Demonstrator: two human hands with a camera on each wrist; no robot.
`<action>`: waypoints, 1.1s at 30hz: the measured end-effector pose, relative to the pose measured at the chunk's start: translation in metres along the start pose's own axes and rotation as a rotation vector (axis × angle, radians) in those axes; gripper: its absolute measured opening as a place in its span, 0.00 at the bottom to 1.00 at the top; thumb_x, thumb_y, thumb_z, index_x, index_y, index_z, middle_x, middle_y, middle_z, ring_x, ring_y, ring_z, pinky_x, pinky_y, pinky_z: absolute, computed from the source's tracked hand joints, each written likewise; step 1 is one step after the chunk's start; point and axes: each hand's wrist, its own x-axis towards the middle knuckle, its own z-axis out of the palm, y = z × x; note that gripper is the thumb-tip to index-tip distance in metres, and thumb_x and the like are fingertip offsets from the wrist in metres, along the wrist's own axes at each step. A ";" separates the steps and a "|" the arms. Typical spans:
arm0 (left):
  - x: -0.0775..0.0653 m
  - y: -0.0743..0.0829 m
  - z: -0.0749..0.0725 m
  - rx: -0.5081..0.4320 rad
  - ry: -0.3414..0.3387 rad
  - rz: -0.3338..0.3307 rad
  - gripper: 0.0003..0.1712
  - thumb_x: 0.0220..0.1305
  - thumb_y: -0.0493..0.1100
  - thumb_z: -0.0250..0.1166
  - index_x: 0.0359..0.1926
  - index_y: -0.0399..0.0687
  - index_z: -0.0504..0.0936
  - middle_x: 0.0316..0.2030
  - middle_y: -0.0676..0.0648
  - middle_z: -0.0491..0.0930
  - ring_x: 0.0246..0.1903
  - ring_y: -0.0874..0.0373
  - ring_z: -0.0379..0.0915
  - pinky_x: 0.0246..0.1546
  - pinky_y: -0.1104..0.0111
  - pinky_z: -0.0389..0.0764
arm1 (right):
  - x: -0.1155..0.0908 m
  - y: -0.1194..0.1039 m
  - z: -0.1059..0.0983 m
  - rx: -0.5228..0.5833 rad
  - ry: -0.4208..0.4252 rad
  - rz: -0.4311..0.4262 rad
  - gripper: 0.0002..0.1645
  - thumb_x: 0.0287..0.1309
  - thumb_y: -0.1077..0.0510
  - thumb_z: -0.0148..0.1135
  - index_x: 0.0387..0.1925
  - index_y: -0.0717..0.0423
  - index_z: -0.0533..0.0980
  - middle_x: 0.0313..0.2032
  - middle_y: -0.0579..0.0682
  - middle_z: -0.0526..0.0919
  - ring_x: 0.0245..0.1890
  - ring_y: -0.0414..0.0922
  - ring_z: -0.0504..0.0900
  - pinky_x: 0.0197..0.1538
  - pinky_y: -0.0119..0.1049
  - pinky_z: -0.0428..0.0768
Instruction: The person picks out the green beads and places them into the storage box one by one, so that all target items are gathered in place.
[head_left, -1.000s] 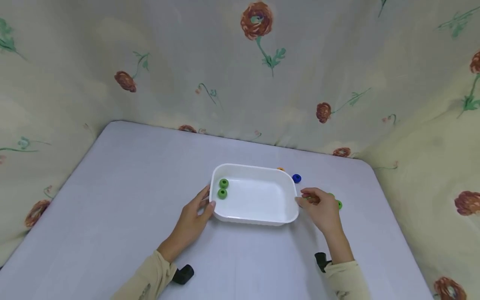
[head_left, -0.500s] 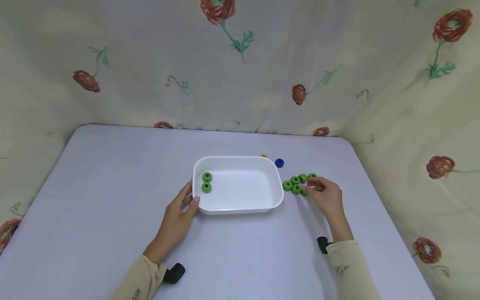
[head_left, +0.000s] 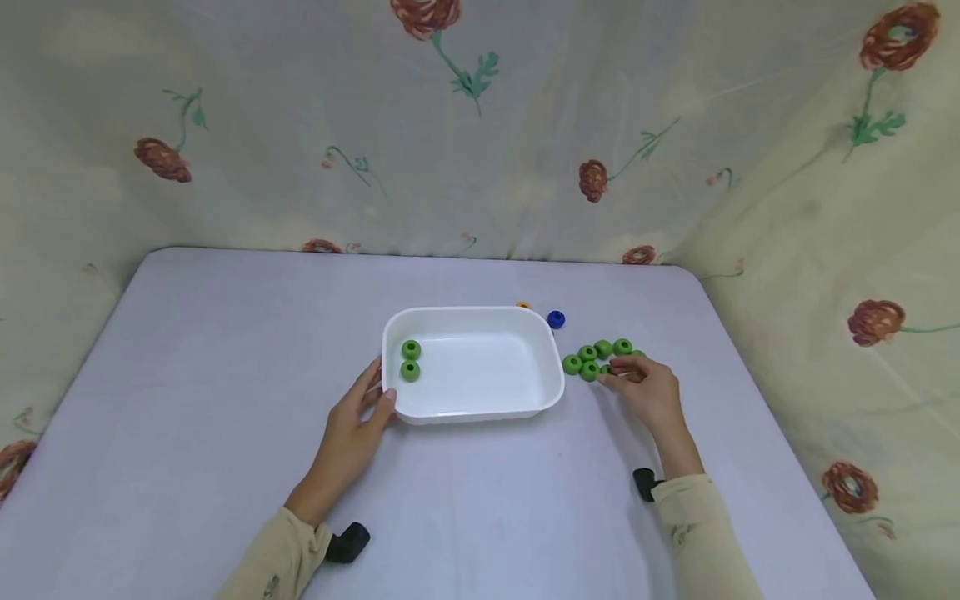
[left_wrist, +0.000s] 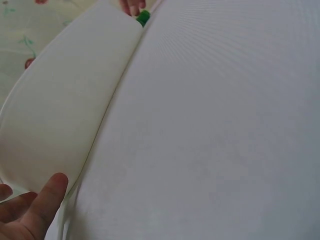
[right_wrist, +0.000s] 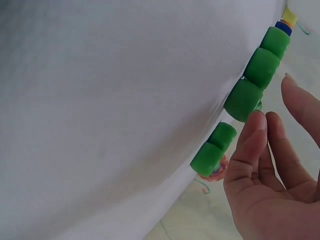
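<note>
A white plastic tray [head_left: 480, 408] stands on the table in the head view, with two green beads [head_left: 410, 371] inside at its left end. My left hand [head_left: 352, 433] holds the tray's near-left corner; in the left wrist view its thumb [left_wrist: 50, 200] lies against the outer wall. To the right of the tray is a cluster of loose green beads [head_left: 572, 364]. My right hand [head_left: 651, 398] is at this cluster, thumb and fingers parted around a bead near its front. The right wrist view shows the fingertips [right_wrist: 255, 122] close beside the nearest large green bead [right_wrist: 244, 100].
Behind the tray's far-right corner lie a blue bead [head_left: 556, 319] and an orange bead [head_left: 523, 305], the latter partly hidden by the rim. A white cloth covers the table [head_left: 247, 333]. Flowered curtain [head_left: 525, 167] hangs along the back and sides.
My right hand has moved away from the tray's right end to the green beads, uncovering several of them. My left hand stays on the tray. The head view has shifted slightly.
</note>
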 end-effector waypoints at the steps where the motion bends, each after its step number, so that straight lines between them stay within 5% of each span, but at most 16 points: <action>1: 0.000 0.000 0.000 -0.002 -0.001 0.002 0.35 0.77 0.46 0.54 0.79 0.53 0.53 0.76 0.42 0.60 0.71 0.43 0.67 0.57 0.68 0.86 | -0.001 0.000 -0.001 0.005 0.004 0.007 0.25 0.59 0.52 0.71 0.55 0.58 0.81 0.53 0.59 0.85 0.53 0.54 0.82 0.41 0.25 0.77; 19: 0.000 0.003 0.001 0.022 0.007 0.016 0.35 0.78 0.47 0.54 0.79 0.52 0.53 0.76 0.41 0.60 0.71 0.43 0.67 0.56 0.69 0.87 | 0.007 0.025 -0.002 0.020 0.010 0.000 0.26 0.56 0.56 0.73 0.56 0.60 0.80 0.50 0.61 0.85 0.38 0.37 0.78 0.34 0.18 0.76; 33: 0.000 0.002 0.002 0.001 0.014 0.003 0.35 0.77 0.45 0.55 0.79 0.53 0.54 0.76 0.41 0.61 0.70 0.42 0.68 0.55 0.70 0.88 | 0.012 0.035 0.004 0.011 0.001 -0.059 0.27 0.56 0.54 0.74 0.58 0.56 0.80 0.50 0.59 0.85 0.46 0.47 0.80 0.40 0.22 0.79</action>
